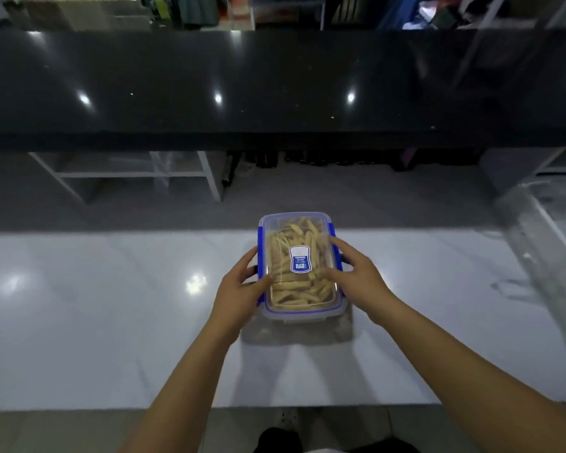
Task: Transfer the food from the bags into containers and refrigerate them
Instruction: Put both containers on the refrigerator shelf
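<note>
Head view: one view only.
Container (299,266): clear box, blue-clipped lid on, mid white counter (95,322), just toward 6 o'clock of frame centre.
Food (294,289): pale yellow sticks, packed inside, seen through lid.
Sticker (299,259): blue and white, mid-lid.
Left hand (239,289): at container's 8 o'clock; thumb on lid, fingers curled round left side, gripping.
Right hand (356,273): at container's 4 o'clock; thumb on lid, fingers curled over right edge, gripping.
Black counter (275,86): glossy, across 12 o'clock, well apart.

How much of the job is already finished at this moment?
Done: the food is in the container, lid on. In hand: left hand and right hand grip its sides on the counter. Left: carrying it to a fridge; none is visible.
</note>
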